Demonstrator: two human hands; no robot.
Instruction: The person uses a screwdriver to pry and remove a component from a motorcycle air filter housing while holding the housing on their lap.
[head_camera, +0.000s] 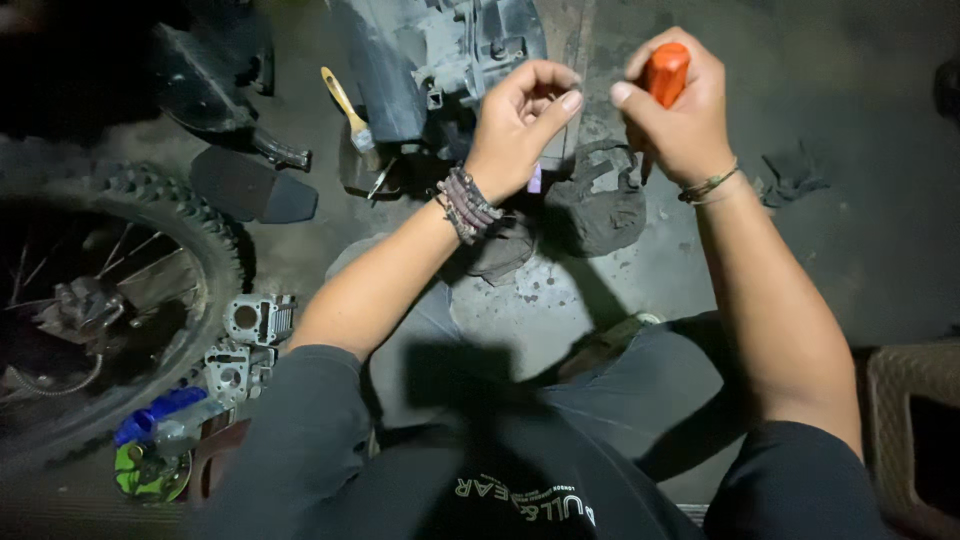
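Observation:
My right hand (680, 105) is closed around an orange tool handle (667, 70), held upright above the floor. My left hand (522, 125) is raised beside it, with thumb and fingers pinched together; something small may sit between them, but I cannot make it out. Beaded bracelets (466, 205) circle my left wrist and a thin cord bracelet (708, 186) my right. Below the hands a dirty grey rag (598, 205) lies on the concrete floor. A grey engine casing (440, 55) sits just beyond my left hand.
A knobby motorcycle tyre (170, 225) with spokes fills the left. A metal engine cylinder (258, 320), a blue grip (158, 413) and a green disc (150, 472) lie near it. A yellow-handled paintbrush (348, 108) rests by the casing. A brown woven stool (915, 420) stands at right.

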